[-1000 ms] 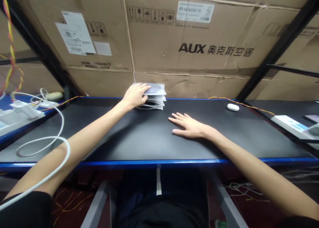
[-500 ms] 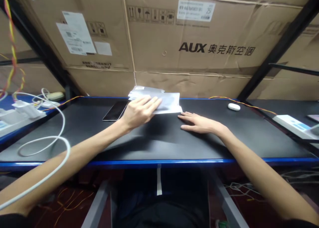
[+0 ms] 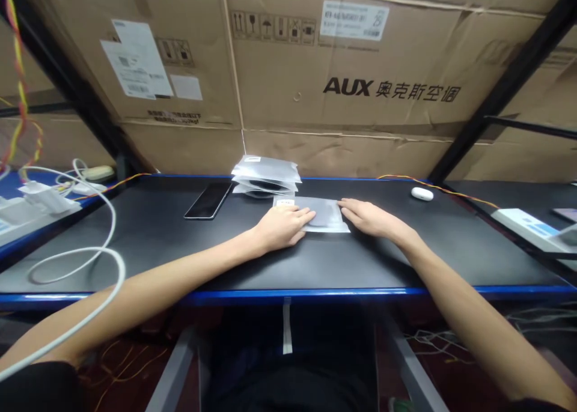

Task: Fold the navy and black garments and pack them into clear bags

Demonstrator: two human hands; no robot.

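Observation:
A flat grey plastic pouch (image 3: 322, 215) with a small white label lies on the black bench top (image 3: 148, 244). My left hand (image 3: 282, 227) rests on the pouch's left edge with its fingers flat. My right hand (image 3: 369, 217) touches the right edge, fingers stretched out. Just behind lies a stack of similar pouches (image 3: 265, 176). A dark phone (image 3: 210, 199) lies face up to the left of the stack.
Large cardboard boxes (image 3: 342, 75) wall off the back of the bench. A small white case (image 3: 422, 193) and a thin orange wire sit at the right. White cable (image 3: 90, 262) loops over the left side. A white power strip (image 3: 527, 227) lies at the far right.
My left hand took one pouch off the stack and drew it toward me onto the bench. My right hand slid forward to meet its right edge. The phone came into view.

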